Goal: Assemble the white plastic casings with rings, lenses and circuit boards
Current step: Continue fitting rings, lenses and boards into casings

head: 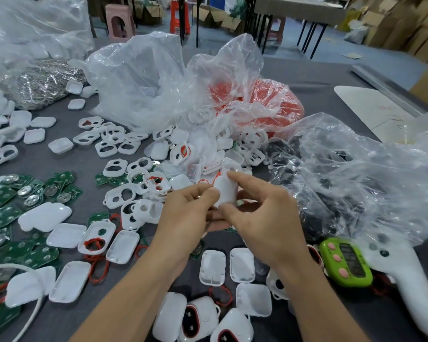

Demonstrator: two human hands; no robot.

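Both hands meet over the middle of the grey table around one white plastic casing (225, 192). My left hand (187, 213) pinches its left side and my right hand (260, 213) grips it from the right and above. Loose white casing fronts with two holes (120, 196) and plain white backs (66, 235) lie scattered all around. Green circuit boards (15, 211) with round metal discs are piled at the left. Red rings (98, 267) lie among the parts. Near the bottom edge sit finished casings (198, 317) with dark lenses ringed in red.
Crumpled clear plastic bags (158, 77) stand behind the parts, one holding red rings (262, 102), another (356, 174) at the right. A green timer (345, 264) and a white controller (405, 280) lie at the right. Silver foil bags (42, 82) are at the back left.
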